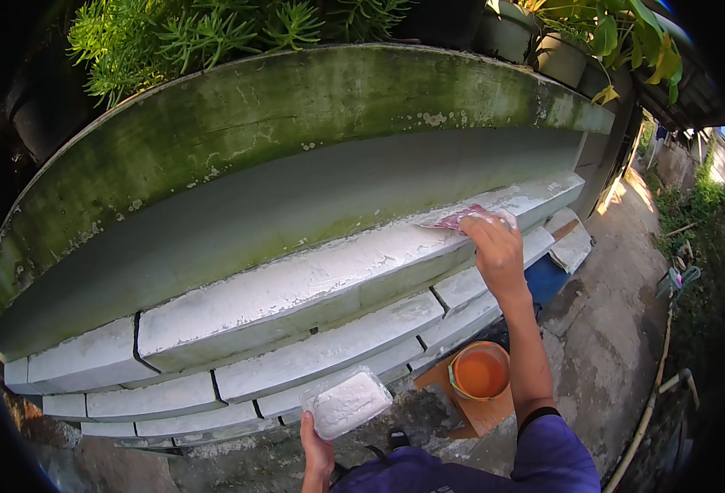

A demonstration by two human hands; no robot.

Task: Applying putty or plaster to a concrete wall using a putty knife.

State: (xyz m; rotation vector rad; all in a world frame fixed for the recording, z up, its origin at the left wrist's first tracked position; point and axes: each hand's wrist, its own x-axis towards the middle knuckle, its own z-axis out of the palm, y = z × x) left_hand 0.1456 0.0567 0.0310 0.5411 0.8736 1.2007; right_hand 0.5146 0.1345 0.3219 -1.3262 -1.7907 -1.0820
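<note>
My right hand (494, 251) grips a pinkish-red scraper (448, 218) smeared with white paste, against the top of the upper ledge (288, 287) of a stepped concrete structure. White paste coats that ledge in streaks. My left hand (316, 448), low in the view, holds a clear plastic tray (347, 404) of white paste by its left side. The lower steps (321, 351) are pale blocks with dark gaps between them.
A greenish, stained concrete band (296, 107) overhangs the steps, with potted plants (559, 57) above. An orange bucket (479, 370) stands on a board (444, 411) near my right arm. A concrete path (617, 287) runs along the right beside weeds and a pipe (674, 382).
</note>
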